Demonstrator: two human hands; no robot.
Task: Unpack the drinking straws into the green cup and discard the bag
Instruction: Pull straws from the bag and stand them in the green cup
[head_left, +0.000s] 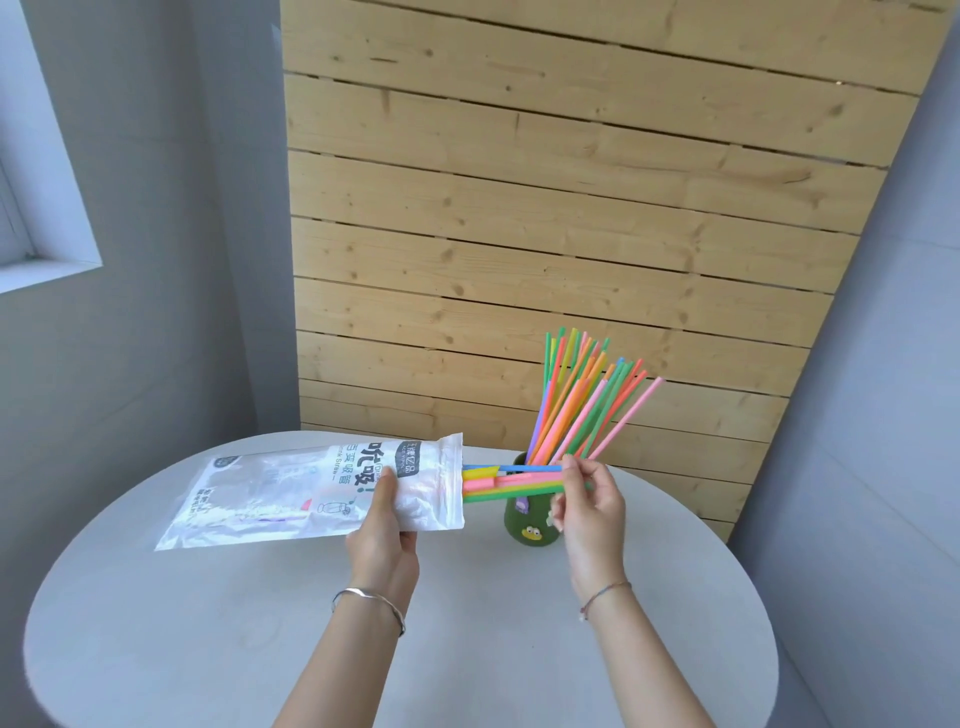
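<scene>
My left hand (383, 540) grips a clear plastic straw bag (291, 496) with printed lettering, held level above the table with its open mouth to the right. Several coloured straws (511, 483) stick out of that mouth, and my right hand (589, 512) pinches their ends. Behind them stands the dark green cup (527, 530) with small stickers, partly hidden by my right hand. It holds a fanned bunch of several straws (582, 405) that lean up and to the right.
The round grey table (208, 623) spans the lower view. A slatted wooden panel (571, 208) stands upright behind it. Grey walls close in on both sides, with a window ledge (47, 270) at the left.
</scene>
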